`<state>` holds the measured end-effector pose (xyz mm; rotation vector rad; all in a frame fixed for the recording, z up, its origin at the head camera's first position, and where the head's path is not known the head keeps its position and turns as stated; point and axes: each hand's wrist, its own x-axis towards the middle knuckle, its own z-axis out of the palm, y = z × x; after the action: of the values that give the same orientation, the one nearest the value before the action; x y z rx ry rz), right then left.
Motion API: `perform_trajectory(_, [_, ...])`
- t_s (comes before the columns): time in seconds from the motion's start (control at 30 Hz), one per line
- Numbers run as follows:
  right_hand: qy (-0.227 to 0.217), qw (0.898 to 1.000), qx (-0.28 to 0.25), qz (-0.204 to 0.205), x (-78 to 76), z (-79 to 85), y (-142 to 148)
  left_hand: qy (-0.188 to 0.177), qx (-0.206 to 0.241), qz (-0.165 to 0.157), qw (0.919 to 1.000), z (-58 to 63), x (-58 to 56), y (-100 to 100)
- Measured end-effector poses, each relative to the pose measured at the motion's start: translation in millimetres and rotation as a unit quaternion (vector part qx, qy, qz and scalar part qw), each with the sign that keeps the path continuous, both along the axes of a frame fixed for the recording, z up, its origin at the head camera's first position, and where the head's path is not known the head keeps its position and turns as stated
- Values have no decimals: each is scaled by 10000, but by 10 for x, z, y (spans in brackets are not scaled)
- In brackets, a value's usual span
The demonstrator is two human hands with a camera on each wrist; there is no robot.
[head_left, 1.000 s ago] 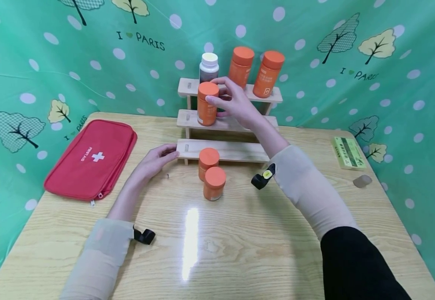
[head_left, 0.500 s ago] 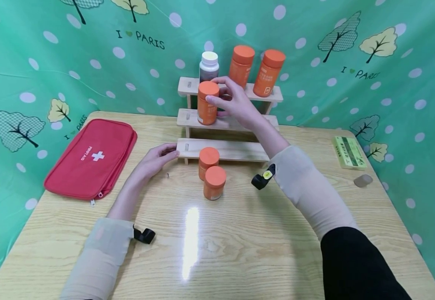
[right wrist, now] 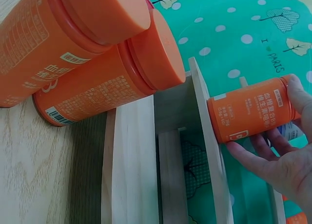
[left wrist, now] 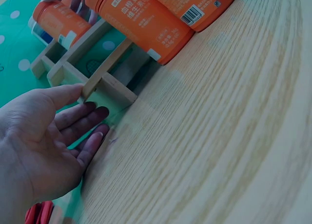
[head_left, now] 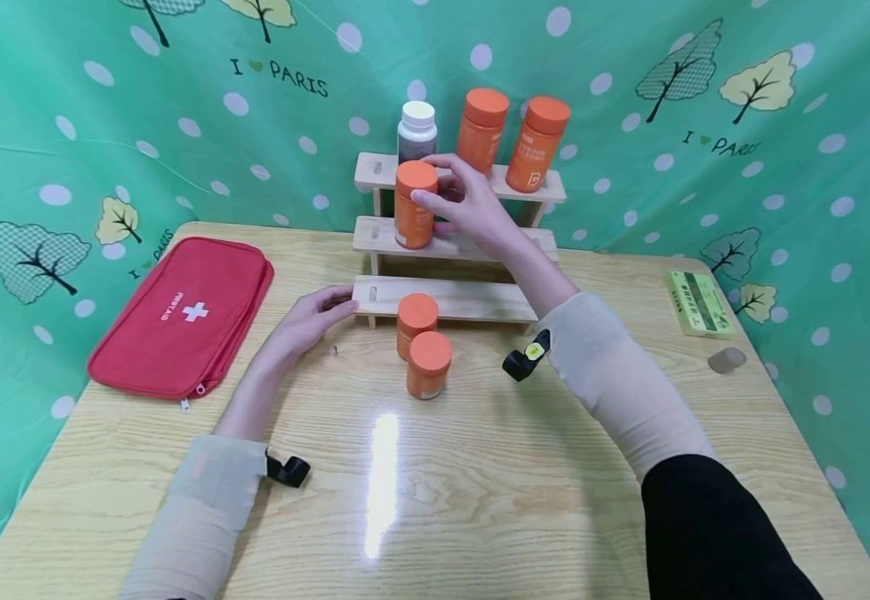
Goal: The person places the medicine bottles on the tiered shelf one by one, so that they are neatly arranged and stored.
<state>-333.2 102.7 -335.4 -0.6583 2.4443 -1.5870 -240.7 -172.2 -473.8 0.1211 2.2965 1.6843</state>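
In the head view, my right hand (head_left: 472,208) holds an orange bottle (head_left: 414,221) upright on the middle step of a small wooden rack (head_left: 472,300). The right wrist view shows thumb and fingers around this bottle (right wrist: 248,109), its base against the step. My left hand (head_left: 306,323) is at the left end of the lowest step. Its thumb touches the step's edge in the left wrist view, the other fingers (left wrist: 80,126) loosely bent with nothing between them. Two more orange bottles, one nearer (head_left: 429,371) and one farther (head_left: 417,317), stand on the table before the rack.
A white-capped dark bottle (head_left: 417,137) and two orange bottles (head_left: 482,133) stand on the top step. A red first-aid pouch (head_left: 183,321) lies at left. A green-yellow box (head_left: 699,304) and a small grey cylinder (head_left: 727,360) lie at right. Patterned cloth (head_left: 255,133) hangs behind.
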Motion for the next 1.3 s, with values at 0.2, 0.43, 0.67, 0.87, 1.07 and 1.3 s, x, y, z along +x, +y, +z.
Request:
perform_trajectory(0.2, [3, 10000, -84, -52, 25, -4, -12, 15, -10, 28, 10000, -5, -1, -5])
perform_trajectory(0.43, [-112, 9976, -476, -481, 127, -32, 12, 50, 32, 49, 10000, -5, -10, -6])
perform_trajectory(0.67, [-96, 9885, -1274, -805, 360, -108, 133, 96, 48, 33, 9999, 2, -2, -1])
perform_trajectory(0.87, [19, 9797, -1768, -945, 597, -192, 263, 99, 43, 8, 9999, -27, -8, -11])
perform_trajectory(1.07, [35, 9784, -1868, -887, 822, -300, 392, 93, 38, -10, 9999, -14, 0, -7])
perform_trajectory(1.3, [-189, 9821, -1746, -680, 1047, -544, 572, 104, -6, -49, 9999, -5, 11, -18])
